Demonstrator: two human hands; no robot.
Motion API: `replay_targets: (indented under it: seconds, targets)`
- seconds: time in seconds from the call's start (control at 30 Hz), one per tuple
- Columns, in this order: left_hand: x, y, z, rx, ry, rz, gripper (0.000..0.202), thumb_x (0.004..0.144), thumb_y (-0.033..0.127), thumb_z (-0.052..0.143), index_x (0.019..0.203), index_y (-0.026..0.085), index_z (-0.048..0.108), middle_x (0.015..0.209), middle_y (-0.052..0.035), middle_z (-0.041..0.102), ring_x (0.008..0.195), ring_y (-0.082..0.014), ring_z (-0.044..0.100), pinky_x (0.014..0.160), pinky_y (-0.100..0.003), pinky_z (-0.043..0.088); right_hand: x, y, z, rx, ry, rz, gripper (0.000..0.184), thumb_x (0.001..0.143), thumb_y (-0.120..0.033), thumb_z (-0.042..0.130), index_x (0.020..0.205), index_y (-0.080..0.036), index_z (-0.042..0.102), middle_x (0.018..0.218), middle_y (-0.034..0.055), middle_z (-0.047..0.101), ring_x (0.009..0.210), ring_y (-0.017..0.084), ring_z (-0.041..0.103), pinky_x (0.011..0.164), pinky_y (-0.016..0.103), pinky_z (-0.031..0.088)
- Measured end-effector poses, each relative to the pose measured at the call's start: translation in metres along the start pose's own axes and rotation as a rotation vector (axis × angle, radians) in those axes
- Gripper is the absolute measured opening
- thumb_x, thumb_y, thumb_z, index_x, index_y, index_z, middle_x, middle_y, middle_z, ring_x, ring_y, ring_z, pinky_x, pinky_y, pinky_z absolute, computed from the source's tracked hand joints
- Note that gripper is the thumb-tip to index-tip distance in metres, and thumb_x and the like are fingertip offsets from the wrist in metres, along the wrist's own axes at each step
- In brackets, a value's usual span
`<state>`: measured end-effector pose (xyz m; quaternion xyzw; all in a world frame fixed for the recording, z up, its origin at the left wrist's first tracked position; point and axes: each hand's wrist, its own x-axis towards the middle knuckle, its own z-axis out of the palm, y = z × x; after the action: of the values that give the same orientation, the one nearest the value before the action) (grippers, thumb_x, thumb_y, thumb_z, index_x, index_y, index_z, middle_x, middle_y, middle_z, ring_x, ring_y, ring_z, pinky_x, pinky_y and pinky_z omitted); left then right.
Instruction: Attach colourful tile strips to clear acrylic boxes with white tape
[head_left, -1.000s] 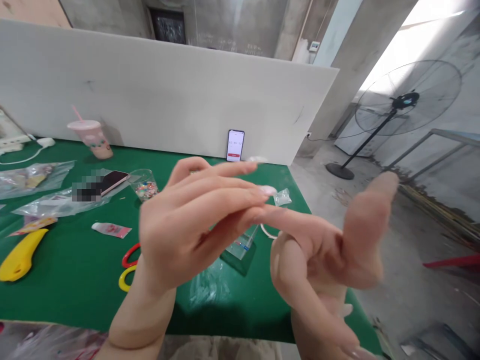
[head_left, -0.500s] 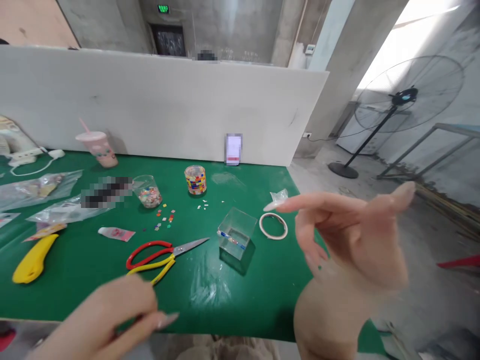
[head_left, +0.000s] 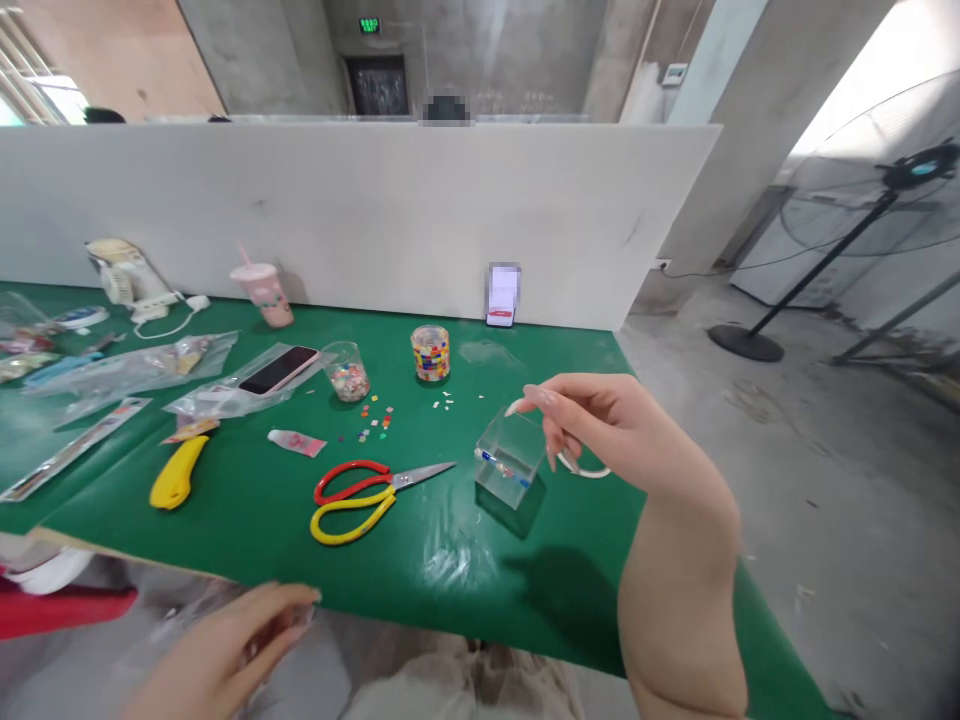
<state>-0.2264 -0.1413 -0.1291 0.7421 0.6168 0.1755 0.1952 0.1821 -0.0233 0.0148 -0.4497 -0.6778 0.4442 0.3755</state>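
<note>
A clear square box [head_left: 504, 490] stands on the green table, with a strip of small blue and white beads or tiles along its near side. Over its upper right corner is my right hand [head_left: 600, 425], thumb and index fingertips pinched together; whether they touch the rim or hold something tiny, I cannot tell. Partly behind this hand lies a white tape roll [head_left: 596, 471]. My left hand [head_left: 240, 645] is low at the table's front edge, thumb and index close together, any held item not discernible. Scissors [head_left: 394, 485] with red and yellow handles lie left of the box.
Behind the box stands a round container covered in colored tiles [head_left: 431, 355]. Left are a clear cup of small pieces [head_left: 350, 380], loose pieces, a small tube [head_left: 297, 442], a yellow-handled tool [head_left: 178, 475], a phone [head_left: 280, 370] and a pink drink cup [head_left: 266, 297]. A white partition [head_left: 375, 220] closes the back.
My view has swung left. My right hand has moved from right of the tape roll to above the box, its fingers closing into a pinch. My left hand has drawn back to the table edge.
</note>
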Motion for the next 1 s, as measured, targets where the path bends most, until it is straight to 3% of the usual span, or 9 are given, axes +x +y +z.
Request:
replay_targets:
  seconds: [0.1, 0.17, 0.23, 0.3, 0.4, 0.67, 0.9, 1.0]
  targets:
    - [0.054, 0.040, -0.015, 0.136, -0.002, 0.007, 0.059, 0.104, 0.067, 0.040, 0.097, 0.027, 0.082, 0.095, -0.0044, 0.081, 0.087, -0.0209, 0.080, 0.081, -0.027, 0.066, 0.000, 0.000, -0.002, -0.057, -0.029, 0.026, 0.059, 0.092, -0.076, 0.066, 0.086, -0.018, 0.077, 0.059, -0.0011, 0.065, 0.052, 0.010, 0.053, 0.048, 0.023, 0.039]
    - [0.095, 0.052, -0.017, 0.211, 0.012, -0.052, 0.054, 0.111, 0.057, 0.039, 0.098, 0.021, 0.077, 0.091, -0.0048, 0.077, 0.083, -0.0201, 0.076, 0.081, -0.033, 0.066, 0.000, 0.002, -0.003, -0.087, -0.049, 0.028, 0.055, 0.094, -0.072, 0.065, 0.091, -0.019, 0.077, 0.062, -0.0001, 0.067, 0.055, 0.012, 0.056, 0.049, 0.024, 0.039]
    - [0.136, 0.054, -0.013, 0.293, -0.009, -0.124, 0.034, 0.110, 0.047, 0.060, 0.113, 0.015, 0.072, 0.103, -0.0061, 0.076, 0.088, -0.0197, 0.074, 0.083, -0.039, 0.065, 0.001, 0.004, -0.003, -0.115, -0.062, 0.026, 0.051, 0.098, -0.068, 0.061, 0.097, -0.020, 0.078, 0.065, 0.0007, 0.069, 0.056, 0.013, 0.058, 0.051, 0.025, 0.040]
    - [0.171, 0.050, -0.006, 0.364, -0.049, -0.161, 0.034, 0.106, 0.041, 0.069, 0.129, 0.016, 0.068, 0.124, -0.0100, 0.073, 0.104, -0.0239, 0.074, 0.090, -0.044, 0.065, 0.001, 0.005, -0.003, -0.142, -0.073, 0.031, 0.050, 0.100, -0.066, 0.058, 0.101, -0.020, 0.079, 0.068, 0.0012, 0.070, 0.057, 0.014, 0.058, 0.052, 0.027, 0.042]
    - [0.205, 0.045, 0.009, 0.451, -0.111, -0.167, 0.038, 0.105, 0.038, 0.071, 0.136, 0.017, 0.066, 0.135, -0.0119, 0.070, 0.114, -0.0272, 0.072, 0.096, -0.049, 0.064, -0.001, 0.005, -0.005, -0.162, -0.089, 0.041, 0.047, 0.101, -0.063, 0.057, 0.104, -0.021, 0.079, 0.068, 0.0010, 0.071, 0.058, 0.014, 0.059, 0.053, 0.027, 0.043]
    - [0.219, 0.029, 0.033, 0.521, -0.131, -0.106, 0.039, 0.105, 0.038, 0.071, 0.137, 0.017, 0.066, 0.138, -0.0129, 0.068, 0.118, -0.0287, 0.071, 0.098, -0.050, 0.063, -0.006, 0.001, -0.015, -0.265, -0.132, 0.107, 0.051, 0.101, -0.066, 0.055, 0.112, -0.022, 0.079, 0.075, 0.0032, 0.075, 0.062, 0.016, 0.060, 0.055, 0.029, 0.044]
    - [0.223, 0.030, 0.030, 0.339, -0.081, -0.039, 0.039, 0.105, 0.038, 0.071, 0.137, 0.018, 0.065, 0.138, -0.0123, 0.068, 0.118, -0.0283, 0.071, 0.098, -0.050, 0.063, -0.004, 0.007, -0.021, -0.289, -0.149, 0.131, 0.054, 0.101, -0.068, 0.053, 0.112, -0.022, 0.080, 0.079, 0.0043, 0.078, 0.069, 0.018, 0.070, 0.063, 0.031, 0.052]
    - [0.218, 0.040, 0.027, 0.180, -0.060, 0.009, 0.038, 0.105, 0.038, 0.071, 0.137, 0.018, 0.066, 0.137, -0.0121, 0.069, 0.116, -0.0275, 0.072, 0.098, -0.049, 0.064, -0.004, 0.013, -0.037, -0.361, -0.032, 0.227, 0.050, 0.100, -0.065, 0.058, 0.118, -0.022, 0.078, 0.083, 0.0056, 0.082, 0.072, 0.020, 0.073, 0.067, 0.032, 0.055]
